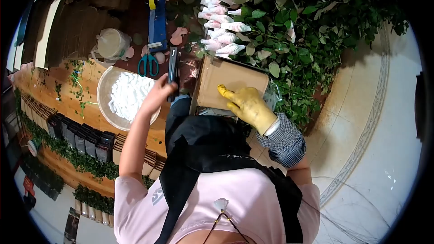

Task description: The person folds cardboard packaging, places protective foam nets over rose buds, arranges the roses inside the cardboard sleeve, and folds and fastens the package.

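Observation:
My bare left hand [159,92] is closed round the lower end of a dark stapler [173,65], which points away from me. My right hand [253,109], in a yellow glove, lies on a brown cardboard sheet [226,79] with its fingers apart. The cardboard sits in a dark-edged frame in front of my lap. Just beyond it lies a row of flower heads in white netting [230,37], their leafy green stems [298,40] stretching to the right.
A round tub [103,91] of small white pieces stands left of my arm. Teal scissors [148,64], a blue tape dispenser [157,25] and a plastic pitcher [110,44] lie beyond. Stacked cardboard [68,29] fills the upper left. Wrapped bunches [90,144] line the lower left.

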Available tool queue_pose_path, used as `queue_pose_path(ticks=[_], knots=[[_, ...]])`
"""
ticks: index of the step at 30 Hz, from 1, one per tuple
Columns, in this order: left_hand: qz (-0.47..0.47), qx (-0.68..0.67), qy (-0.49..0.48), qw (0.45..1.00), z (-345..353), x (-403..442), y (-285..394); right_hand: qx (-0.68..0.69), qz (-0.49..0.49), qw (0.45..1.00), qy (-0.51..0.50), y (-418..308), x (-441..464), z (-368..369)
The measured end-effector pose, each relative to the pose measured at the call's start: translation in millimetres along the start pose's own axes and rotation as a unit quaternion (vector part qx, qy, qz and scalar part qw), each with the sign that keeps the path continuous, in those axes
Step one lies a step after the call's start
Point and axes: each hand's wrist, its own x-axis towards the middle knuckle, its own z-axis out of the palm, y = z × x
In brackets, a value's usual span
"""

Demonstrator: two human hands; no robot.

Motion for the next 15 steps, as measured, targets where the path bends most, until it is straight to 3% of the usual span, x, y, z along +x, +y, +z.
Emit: queue_pose_path(ticks=[1,2,4,5,6,8,10,12,14,15], knots=[[0.035,0.049,-0.018,0.998,10.1,-8.2,-8.6,0.003,-0.001,1.0,-0.002,0.0,0.3,1.6],[0.018,0.063,0.02,0.998,22.5,-14.5,-14.0,-0.002,0.005,1.0,-0.012,0.8,0.5,3.0],[0.1,0.112,0.112,0.982,44.4,-25.9,-32.6,-0.009,0.013,1.0,-0.018,2.5,0.1,2.6],[0.278,0.318,0.207,0.882,51.2,-31.4,-35.7,0.004,0.011,1.0,-0.008,2.4,-1.1,2.1],[0.217,0.402,0.201,0.866,56.6,-49.0,-11.5,0.017,0.008,1.0,0.003,2.1,-1.8,2.0],[0.259,0.572,0.189,0.755,55.7,-66.6,-4.1,0.008,0.015,1.0,0.009,1.0,-3.3,8.4],[0.181,0.551,0.122,0.805,56.2,-74.4,-14.1,-0.003,0.02,1.0,0.015,-0.1,-4.1,10.0],[0.141,0.415,-0.05,0.897,36.4,-70.5,-10.7,0.038,0.038,0.998,0.019,-2.5,-4.1,10.0],[0.17,0.42,-0.054,0.89,37.3,-62.3,-6.2,0.027,0.034,0.998,0.034,-3.7,-4.3,11.6],[0.12,0.472,-0.012,0.873,42.0,-54.5,-11.3,0.015,0.03,0.998,0.046,-3.8,-4.2,11.1]])
